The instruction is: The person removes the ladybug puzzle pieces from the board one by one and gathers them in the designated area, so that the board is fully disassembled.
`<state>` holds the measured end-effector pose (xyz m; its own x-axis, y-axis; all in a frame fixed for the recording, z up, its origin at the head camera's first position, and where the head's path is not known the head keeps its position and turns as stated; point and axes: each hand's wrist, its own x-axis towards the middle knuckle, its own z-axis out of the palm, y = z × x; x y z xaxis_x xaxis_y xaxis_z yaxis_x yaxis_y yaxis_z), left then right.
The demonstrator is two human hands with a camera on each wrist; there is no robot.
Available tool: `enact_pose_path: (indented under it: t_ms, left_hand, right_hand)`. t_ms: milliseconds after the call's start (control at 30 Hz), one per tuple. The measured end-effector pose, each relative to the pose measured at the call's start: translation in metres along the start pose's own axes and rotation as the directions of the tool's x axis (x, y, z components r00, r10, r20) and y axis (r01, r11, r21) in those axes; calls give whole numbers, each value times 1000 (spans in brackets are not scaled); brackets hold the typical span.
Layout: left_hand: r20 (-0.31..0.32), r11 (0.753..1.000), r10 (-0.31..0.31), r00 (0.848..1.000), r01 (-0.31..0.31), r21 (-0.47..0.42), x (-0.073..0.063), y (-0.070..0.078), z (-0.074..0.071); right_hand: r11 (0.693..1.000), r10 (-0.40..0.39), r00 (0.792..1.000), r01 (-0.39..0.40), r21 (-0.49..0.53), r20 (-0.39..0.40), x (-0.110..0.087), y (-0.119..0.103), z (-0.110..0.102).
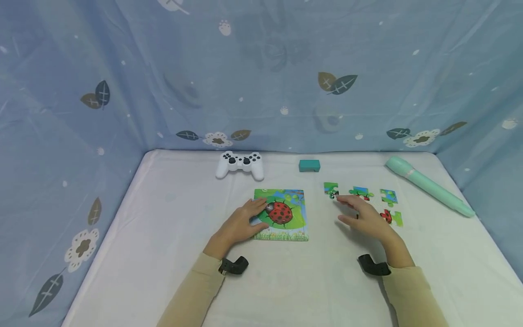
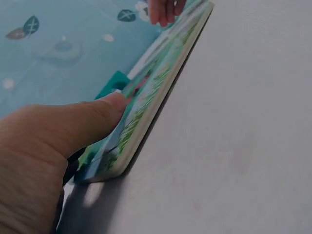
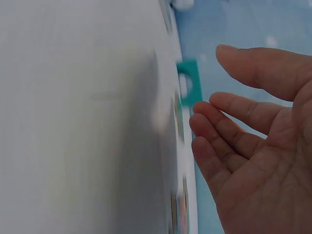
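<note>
A square ladybug puzzle board (image 1: 292, 229) lies on the white table. My left hand (image 1: 242, 222) rests on its left side, the thumb and fingers spread over the picture. In the left wrist view the thumb lies along the top of the board (image 2: 146, 105), and the other fingers are mostly hidden. To the right, my right hand (image 1: 365, 219) hovers over the table with nothing in its fingers. Just past its fingertips lies a loose puzzle piece (image 1: 331, 188). More pieces sit behind and beside it: a red-and-blue one (image 1: 361, 191), a blue-green one (image 1: 389, 196) and a ladybug one (image 1: 397, 218).
At the back stand a white game controller (image 1: 240, 165) and a small teal block (image 1: 309, 165). A mint-green stick-like object (image 1: 429, 186) lies slanting at the right. Blue patterned cloth (image 1: 265, 91) hangs around the table (image 1: 171, 254).
</note>
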<state>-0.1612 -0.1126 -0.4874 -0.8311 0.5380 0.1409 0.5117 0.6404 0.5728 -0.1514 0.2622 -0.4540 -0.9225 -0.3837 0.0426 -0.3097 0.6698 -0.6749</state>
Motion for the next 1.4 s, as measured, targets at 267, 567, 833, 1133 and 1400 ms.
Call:
enact_pose_path:
  t_ms: [267,567,833,1133,1400]
  left_hand:
    - [-5,999,-40,999,40,21,-9,-8,-8]
    - [12,998,-48,999,47,42,-14,-10,-8]
    - [3,998,-63,998,63,24,-11,-8,-6]
    - [-15,999,-44,999,44,12,-10,-9,-5]
    - [-17,999,-50,999,50,5,-10,-9,-8]
  right_hand:
    - [996,-85,995,84,21,44,26,-33,34]
    - [978,-202,973,194,79,110,53,-70,68]
    - [981,-191,970,184,64,147,73,-93,93]
    - [988,-157,978,155,21,136,79,-96,109]
    - [991,-130,988,127,47,87,80,-95,116]
